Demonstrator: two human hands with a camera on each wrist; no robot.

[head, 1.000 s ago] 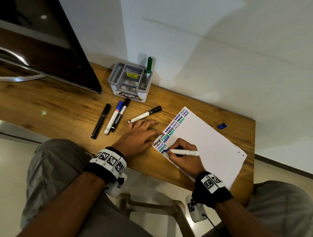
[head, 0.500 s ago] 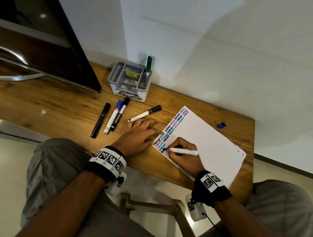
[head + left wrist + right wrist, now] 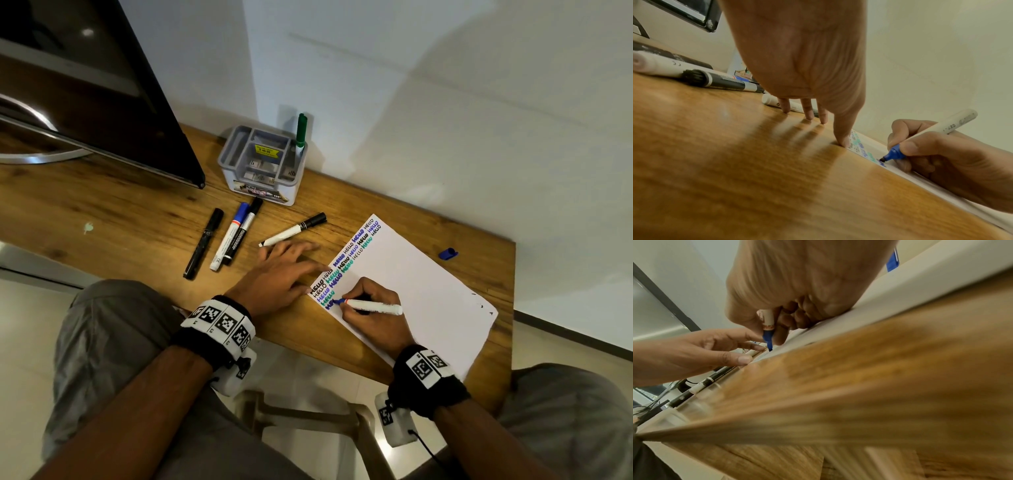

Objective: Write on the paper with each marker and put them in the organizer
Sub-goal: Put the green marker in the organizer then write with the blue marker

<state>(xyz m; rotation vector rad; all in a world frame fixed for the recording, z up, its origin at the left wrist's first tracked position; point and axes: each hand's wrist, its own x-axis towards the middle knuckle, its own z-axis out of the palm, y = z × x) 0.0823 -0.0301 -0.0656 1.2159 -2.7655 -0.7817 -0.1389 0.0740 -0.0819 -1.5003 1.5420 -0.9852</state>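
My right hand point(image 3: 368, 310) grips an uncapped blue marker point(image 3: 373, 306) point(image 3: 920, 138) point(image 3: 767, 331), its tip touching the white paper point(image 3: 421, 291) at the near left edge, below rows of coloured "HELLO" words. My left hand point(image 3: 281, 277) point(image 3: 807, 65) lies flat with straight fingers, thumb and forefinger pressing the paper's left edge. The grey organizer point(image 3: 263, 164) stands at the back with a green marker point(image 3: 301, 132) upright in its right compartment. Left of my hand lie a black marker point(image 3: 203, 243), a blue-capped marker point(image 3: 229, 236), a black-capped marker point(image 3: 243, 234) and another black-capped marker point(image 3: 293, 230).
A blue cap point(image 3: 448, 253) lies on the wooden desk point(image 3: 120, 219) right of the paper. A dark screen point(image 3: 102, 96) leans over the back left. The white wall runs right behind the desk. My knees sit under the near edge.
The marker tip has crept slightly along the bottom line of writing. My left hand stays pressed on the paper's edge.
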